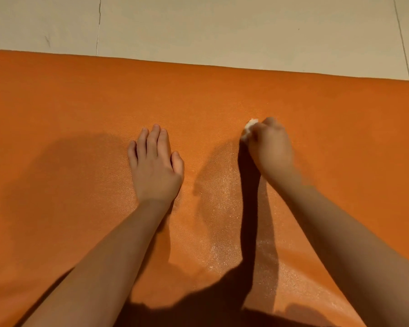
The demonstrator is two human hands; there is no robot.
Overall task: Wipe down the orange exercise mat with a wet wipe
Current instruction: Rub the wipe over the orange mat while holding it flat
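The orange exercise mat [80, 109] fills most of the head view, its far edge running across the top. My left hand [155, 166] lies flat on the mat, palm down, fingers together and holding nothing. My right hand [269, 147] is blurred and curled around a small bunched white wet wipe [249, 129], which pokes out at its fingertips and presses on the mat. A glistening damp patch on the mat [224, 208] runs between my two forearms.
Pale tiled floor [198, 27] lies beyond the mat's far edge, with grout lines at left and right. Dark shadows of my arms and body fall across the mat at left and along the bottom.
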